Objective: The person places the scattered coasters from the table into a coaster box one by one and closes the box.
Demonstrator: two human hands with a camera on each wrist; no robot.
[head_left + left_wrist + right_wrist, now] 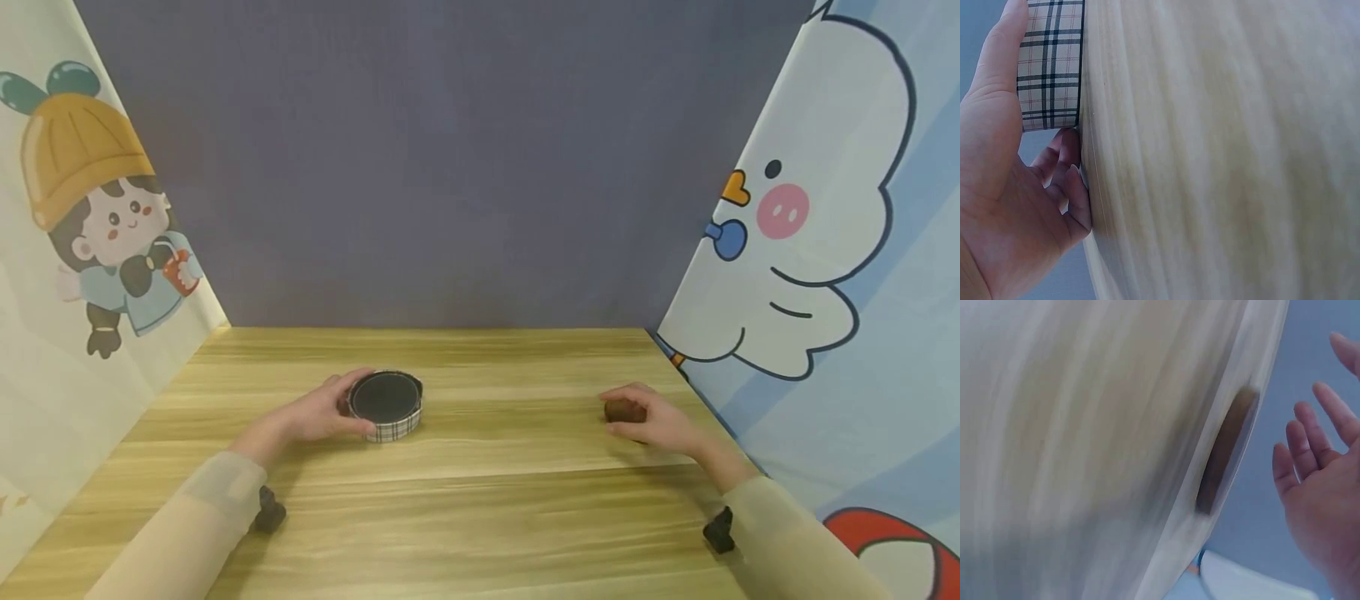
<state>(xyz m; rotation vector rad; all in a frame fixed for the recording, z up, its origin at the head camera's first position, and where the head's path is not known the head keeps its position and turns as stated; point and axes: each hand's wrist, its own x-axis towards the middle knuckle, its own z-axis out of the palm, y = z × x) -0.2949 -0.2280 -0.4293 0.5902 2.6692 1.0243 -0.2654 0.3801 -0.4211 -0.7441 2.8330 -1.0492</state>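
Observation:
In the head view my left hand [330, 410] holds a round plaid box [397, 431] with a dark top, at the left of the table. My thumb lies along the near side; the far fingers are partly hidden behind it. The left wrist view shows its checked wall [1052, 62] under the thumb, and the other fingers curled low by the tabletop. At the right, my right hand [660, 421] hovers over a small brown object [624, 410]. In the right wrist view that flat brown piece [1227, 453] lies on the table, apart from the spread fingers [1300, 450].
Both things lie on a wood-grain table [480, 517]. A dark grey panel [442, 167] stands along its back edge. Printed cartoon curtains [97, 250] flank the left side, with another printed curtain [825, 317] on the right.

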